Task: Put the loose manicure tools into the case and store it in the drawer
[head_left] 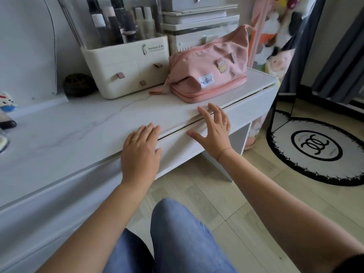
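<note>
My left hand (140, 152) and right hand (214, 133) lie flat across the drawer (174, 149) edge, grip wide and empty; final step, I judge, needing one even push to shut the gap.

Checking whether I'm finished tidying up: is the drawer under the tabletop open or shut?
Shut, or very nearly: only a thin dark slit shows between the drawer front and the tabletop. Nothing inside is visible.

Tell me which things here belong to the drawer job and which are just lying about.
Job: drawer, with left hand and right hand open at its front. No case or tools in view.
Lying about: pink bag, white organiser, dark round thing, rug.
</note>
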Demonstrator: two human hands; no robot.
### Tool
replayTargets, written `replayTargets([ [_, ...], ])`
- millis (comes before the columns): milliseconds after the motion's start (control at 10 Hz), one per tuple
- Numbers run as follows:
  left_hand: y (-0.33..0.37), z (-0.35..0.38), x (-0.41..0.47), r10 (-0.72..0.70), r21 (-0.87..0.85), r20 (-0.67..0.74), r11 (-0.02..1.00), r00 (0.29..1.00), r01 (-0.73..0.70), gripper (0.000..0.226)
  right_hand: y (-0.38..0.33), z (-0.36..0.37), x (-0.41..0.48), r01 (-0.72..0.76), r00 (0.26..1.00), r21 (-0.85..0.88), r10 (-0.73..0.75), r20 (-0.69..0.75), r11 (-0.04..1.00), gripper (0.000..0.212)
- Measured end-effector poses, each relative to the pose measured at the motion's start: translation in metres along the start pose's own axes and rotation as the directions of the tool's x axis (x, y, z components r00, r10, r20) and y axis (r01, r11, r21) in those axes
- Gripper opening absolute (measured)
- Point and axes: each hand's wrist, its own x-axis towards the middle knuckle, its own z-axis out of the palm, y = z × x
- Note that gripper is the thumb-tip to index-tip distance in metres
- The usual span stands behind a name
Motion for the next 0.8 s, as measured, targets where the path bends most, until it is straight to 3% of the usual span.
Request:
replayTargets([
  [300, -0.006, 0.007, 0.003, 0.034, 0.015, -0.11, 0.999, 0.993, -0.032, 0.046, -0.011, 0.011, 0.005, -0.077, 0.985, 0.0, 0.077, -0.153, 0.997, 0.064],
  [600, -0.007, -0.011, -0.007, -0.03, -0.049, 0.008, 0.998, 1.0, 0.03, 0.061, -0.019, -0.002, 0.006, -0.07, 0.996, -0.142, 0.062, -0.061, 0.987, 0.064],
  [700, -0.042, -0.026, -0.024, -0.068, -0.017, -0.072, 0.998, 0.995, 0.067, 0.054, -0.031, -0.009, 0.012, -0.051, 0.998, -0.189, 0.046, -0.03, 0.981, 0.06],
  [800, -0.08, -0.046, -0.056, -0.148, -0.073, -0.16, 0.988, 0.976, 0.138, 0.05, -0.053, -0.025, 0.011, -0.124, 0.992, -0.083, 0.122, -0.028, 0.989, 0.061],
])
